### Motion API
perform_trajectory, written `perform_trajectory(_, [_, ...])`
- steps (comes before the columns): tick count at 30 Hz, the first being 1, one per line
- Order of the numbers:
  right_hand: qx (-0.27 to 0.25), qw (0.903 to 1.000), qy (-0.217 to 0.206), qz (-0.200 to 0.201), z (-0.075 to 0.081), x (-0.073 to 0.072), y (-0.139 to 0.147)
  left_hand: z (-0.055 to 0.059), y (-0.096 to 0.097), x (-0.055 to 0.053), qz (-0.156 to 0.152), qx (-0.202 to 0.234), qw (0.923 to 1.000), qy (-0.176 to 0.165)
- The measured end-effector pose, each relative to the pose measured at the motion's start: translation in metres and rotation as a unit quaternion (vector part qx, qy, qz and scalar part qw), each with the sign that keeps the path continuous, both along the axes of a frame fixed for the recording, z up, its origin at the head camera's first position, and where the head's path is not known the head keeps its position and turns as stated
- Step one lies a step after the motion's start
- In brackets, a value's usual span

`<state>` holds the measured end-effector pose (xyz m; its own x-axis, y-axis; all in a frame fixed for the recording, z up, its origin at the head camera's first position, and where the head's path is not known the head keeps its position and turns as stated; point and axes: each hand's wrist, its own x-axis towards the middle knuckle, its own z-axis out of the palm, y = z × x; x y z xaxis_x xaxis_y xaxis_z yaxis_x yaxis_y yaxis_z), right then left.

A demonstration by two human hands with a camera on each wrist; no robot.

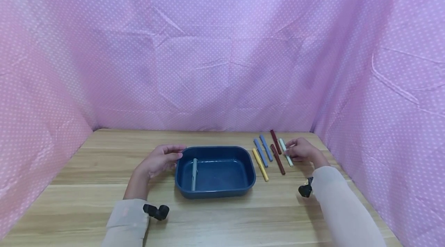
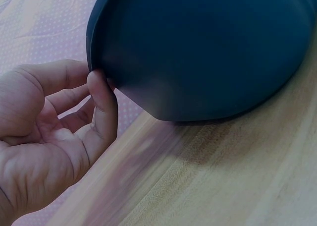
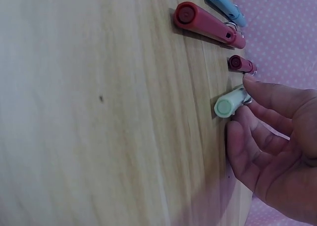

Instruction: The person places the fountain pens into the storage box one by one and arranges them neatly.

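Observation:
A dark blue rectangular tray (image 1: pixel 215 194) rests on the wooden table. My left hand (image 1: pixel 162 160) pinches its left rim between thumb and fingers, which the left wrist view shows close up (image 2: pixel 59 117). Inside the tray, near its left end, lies a grey-green pen (image 1: pixel 194 173). At the right, my right hand (image 1: pixel 301 149) has its thumb and fingers around a pale green pen (image 1: pixel 289 159), pinching it by its clip part. That pen (image 3: pixel 226 106) still lies along the tabletop, its round end toward the wrist camera.
Between tray and right hand lie a yellow pen (image 1: pixel 260 165), two blue pens (image 1: pixel 261 153) and two dark red pens (image 1: pixel 278 159), roughly side by side. Pink dotted cloth (image 1: pixel 208 85) hangs behind the table (image 1: pixel 222 220) and along both sides.

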<state>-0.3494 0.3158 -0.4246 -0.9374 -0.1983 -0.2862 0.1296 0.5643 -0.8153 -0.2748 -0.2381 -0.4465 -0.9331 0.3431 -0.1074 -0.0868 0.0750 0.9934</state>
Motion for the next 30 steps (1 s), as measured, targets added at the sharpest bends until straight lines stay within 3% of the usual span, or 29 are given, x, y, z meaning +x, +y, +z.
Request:
perform_trajectory(10, [0.031,0.9992,0.019,-0.018,-0.0073,-0.0038,-0.0005,-0.0004,0.0004,-0.0008,0.000,0.003,1.0000,0.000])
perform_trajectory(30, [0.003,0.9990,0.027,-0.035,-0.0093,-0.0026,0.0030,-0.0007,-0.0009,-0.0023,-0.002,0.006,1.0000,0.001])
